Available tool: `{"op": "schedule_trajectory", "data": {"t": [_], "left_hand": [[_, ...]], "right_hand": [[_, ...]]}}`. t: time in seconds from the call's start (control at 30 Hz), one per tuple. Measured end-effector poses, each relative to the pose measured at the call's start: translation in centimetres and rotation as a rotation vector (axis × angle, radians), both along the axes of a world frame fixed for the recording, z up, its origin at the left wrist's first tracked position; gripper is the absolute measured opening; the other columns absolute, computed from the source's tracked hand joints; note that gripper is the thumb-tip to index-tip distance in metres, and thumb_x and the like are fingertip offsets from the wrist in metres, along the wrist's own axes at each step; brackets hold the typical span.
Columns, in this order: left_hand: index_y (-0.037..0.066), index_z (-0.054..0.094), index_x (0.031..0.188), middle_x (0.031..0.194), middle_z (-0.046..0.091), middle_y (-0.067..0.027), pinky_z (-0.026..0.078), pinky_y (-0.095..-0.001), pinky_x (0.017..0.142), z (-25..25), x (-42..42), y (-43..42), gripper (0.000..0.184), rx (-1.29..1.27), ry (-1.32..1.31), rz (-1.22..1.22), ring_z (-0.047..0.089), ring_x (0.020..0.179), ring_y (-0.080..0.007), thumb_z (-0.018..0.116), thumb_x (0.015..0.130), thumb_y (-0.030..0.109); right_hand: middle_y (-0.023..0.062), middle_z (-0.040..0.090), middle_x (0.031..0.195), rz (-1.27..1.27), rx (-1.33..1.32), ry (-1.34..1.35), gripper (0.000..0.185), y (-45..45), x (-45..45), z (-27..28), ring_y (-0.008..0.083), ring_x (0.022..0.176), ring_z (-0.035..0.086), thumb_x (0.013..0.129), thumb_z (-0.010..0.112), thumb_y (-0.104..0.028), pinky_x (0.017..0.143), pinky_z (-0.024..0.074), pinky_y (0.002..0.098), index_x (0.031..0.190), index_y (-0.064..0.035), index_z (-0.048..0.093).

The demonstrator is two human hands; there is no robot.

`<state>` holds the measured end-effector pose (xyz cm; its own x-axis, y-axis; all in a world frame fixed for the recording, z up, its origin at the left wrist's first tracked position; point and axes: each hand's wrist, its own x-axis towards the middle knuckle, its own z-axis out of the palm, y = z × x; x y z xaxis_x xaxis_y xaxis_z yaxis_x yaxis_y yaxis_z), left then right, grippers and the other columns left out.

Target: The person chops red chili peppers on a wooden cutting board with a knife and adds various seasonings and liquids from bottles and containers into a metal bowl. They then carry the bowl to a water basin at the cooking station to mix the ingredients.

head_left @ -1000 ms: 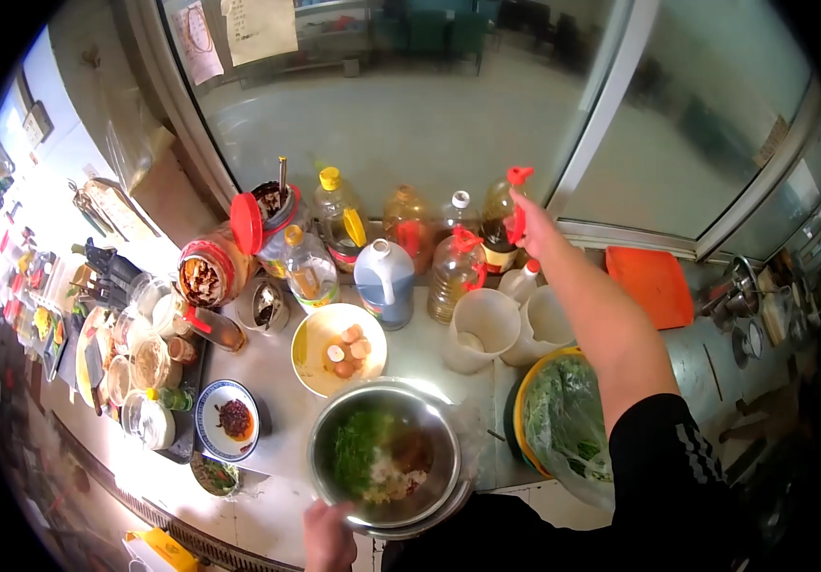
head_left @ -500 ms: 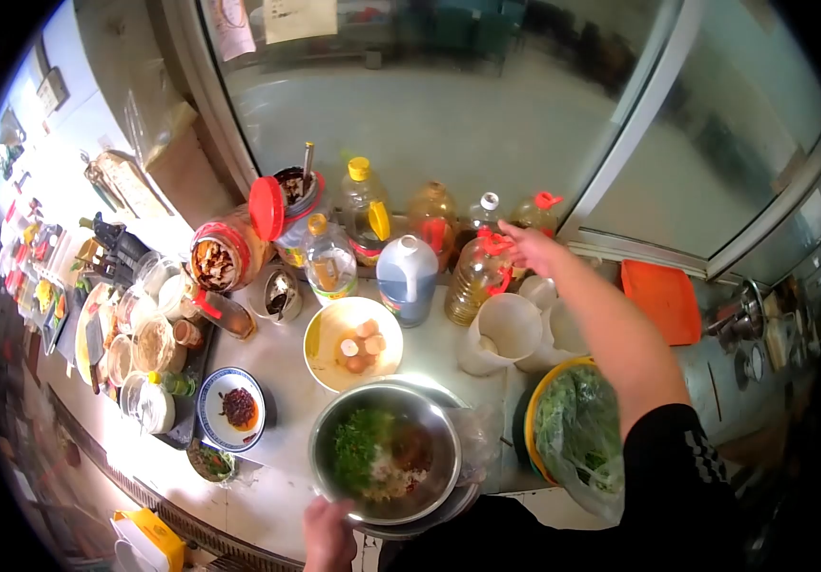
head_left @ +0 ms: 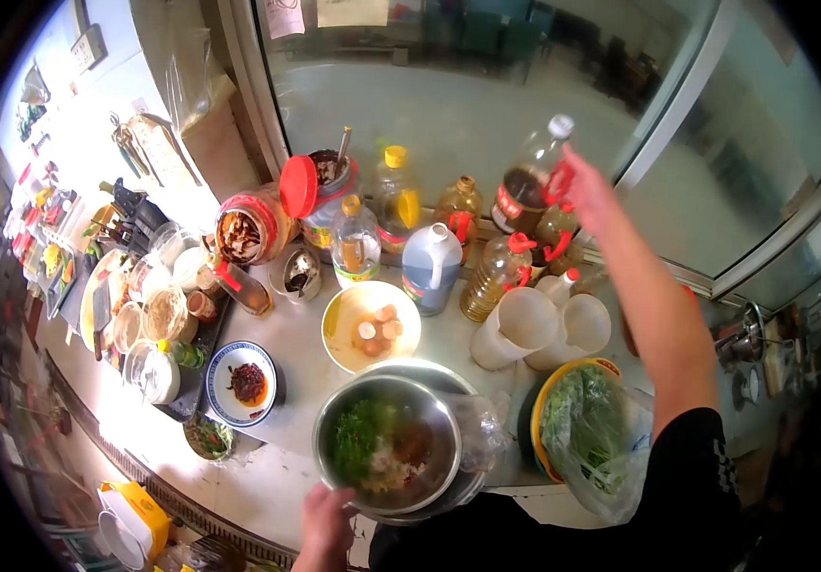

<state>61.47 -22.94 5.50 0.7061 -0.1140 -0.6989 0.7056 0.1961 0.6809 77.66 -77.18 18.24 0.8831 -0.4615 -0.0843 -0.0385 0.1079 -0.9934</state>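
My right hand (head_left: 584, 191) grips the red handle of a large clear bottle (head_left: 522, 191) with a white cap and dark liquid, raised above the other bottles near the window. At the lower middle, my left hand (head_left: 328, 520) is closed on the near left rim of a steel bowl (head_left: 442, 477). Chopped greens (head_left: 361, 439), pale minced bits and brown seasoning lie inside that bowl. Just behind it stands a cream bowl (head_left: 336, 343) with several eggshells.
Oil bottles (head_left: 496, 276), a blue-liquid jug (head_left: 430, 270) and white pitchers (head_left: 515, 329) line the back. A patterned bowl (head_left: 267, 412) with dark red flakes and seasoning tubs (head_left: 164, 310) are left. Bagged greens (head_left: 587, 429) stand right.
My right hand has moved from the red-capped bottle to the white-capped one and lifted it. My left hand stays at the bowl's rim. The view has shifted.
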Motion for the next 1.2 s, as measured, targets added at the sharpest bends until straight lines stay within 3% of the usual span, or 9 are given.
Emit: {"op": "schedule_trajectory", "data": {"t": [0.1,0.23,0.33,0.4,0.47,0.6,0.77,1.1,1.2], "left_hand": [[-0.001,0.062,0.099,0.091,0.067,-0.0098,0.055,-0.0302,0.063,-0.4,0.1,-0.2,0.021,0.0,-0.023,-0.029,0.065,0.074,-0.0193,0.054,0.08,0.001],[-0.002,0.064,0.095,0.081,0.066,-0.0089,0.048,-0.0275,0.06,0.7,0.7,-1.1,0.017,-0.019,-0.029,-0.088,0.061,0.067,-0.0181,0.06,0.08,0.005],[-0.001,0.063,0.095,0.083,0.066,-0.0075,0.05,-0.027,0.059,-0.1,0.5,-1.3,0.015,-0.054,-0.048,-0.1,0.062,0.069,-0.0167,0.06,0.081,0.003],[-0.001,0.062,0.097,0.088,0.066,-0.0069,0.053,-0.0277,0.061,0.3,0.4,-1.7,0.016,-0.049,-0.046,-0.146,0.064,0.073,-0.0167,0.059,0.082,0.002],[0.0,0.063,0.095,0.088,0.067,-0.0068,0.053,-0.0277,0.062,1.5,0.3,-2.1,0.013,-0.11,-0.035,-0.165,0.064,0.073,-0.0159,0.06,0.083,0.001],[0.0,0.064,0.095,0.087,0.067,-0.0064,0.054,-0.0276,0.064,1.3,-0.2,-1.9,0.012,-0.16,-0.044,-0.17,0.064,0.073,-0.0157,0.06,0.084,0.002],[-0.001,0.064,0.096,0.088,0.068,-0.0072,0.055,-0.0289,0.065,0.9,-0.4,-1.4,0.013,-0.165,-0.059,-0.193,0.065,0.075,-0.0163,0.06,0.084,0.002],[-0.002,0.064,0.097,0.089,0.067,-0.0088,0.056,-0.031,0.067,0.9,-0.2,-0.8,0.015,-0.2,-0.051,-0.193,0.065,0.074,-0.0189,0.059,0.083,0.001],[-0.002,0.063,0.097,0.089,0.066,-0.0084,0.055,-0.0308,0.067,0.7,0.0,-1.0,0.015,-0.186,-0.062,-0.194,0.065,0.075,-0.019,0.059,0.083,0.002]], "right_hand": [[-0.0006,0.051,0.06,-0.107,-0.346,-0.291,0.04,2.5,-4.3,7.0,0.0121,0.059,0.049,0.095,0.058,-0.04,0.065,0.0385,0.0274,0.066,-0.0118,0.054],[-0.0081,0.044,0.064,-0.027,-0.535,-0.482,0.027,6.6,-10.3,13.1,0.0008,0.057,0.039,0.097,0.053,-0.028,0.05,0.0273,0.0177,0.078,-0.01,0.057],[-0.0067,0.047,0.064,0.29,-0.867,-0.269,0.027,8.6,-13.3,13.0,0.0056,0.056,0.041,0.086,0.063,-0.031,0.052,0.0343,0.0218,0.075,-0.0067,0.057],[-0.0034,0.05,0.063,0.409,-1.066,0.158,0.033,12.2,-15.4,11.2,0.0086,0.057,0.044,0.079,0.07,-0.033,0.052,0.0386,0.026,0.07,-0.0049,0.055],[0.003,0.053,0.059,0.648,-1.103,0.429,0.038,15.9,-16.2,9.2,0.0121,0.055,0.049,0.077,0.073,-0.035,0.052,0.0418,0.0293,0.068,-0.0036,0.055],[0.0149,0.061,0.063,0.726,-1.095,0.658,0.051,20.9,-18.3,4.8,0.0287,0.057,0.059,0.076,0.072,-0.05,0.057,0.0485,0.0381,0.069,-0.0017,0.059],[0.0164,0.063,0.065,0.799,-1.318,0.619,0.056,22.8,-19.3,2.5,0.0352,0.063,0.063,0.081,0.062,-0.058,0.061,0.051,0.0442,0.074,-0.0021,0.061],[0.0149,0.061,0.063,0.723,-1.318,0.648,0.052,22.9,-20.1,3.5,0.0319,0.059,0.061,0.081,0.065,-0.054,0.057,0.0495,0.0416,0.072,-0.0033,0.059],[0.0088,0.056,0.058,0.604,-0.918,0.768,0.042,21.4,-21.0,4.0,0.019,0.053,0.055,0.08,0.072,-0.039,0.052,0.0448,0.0339,0.068,-0.0037,0.054]]}}
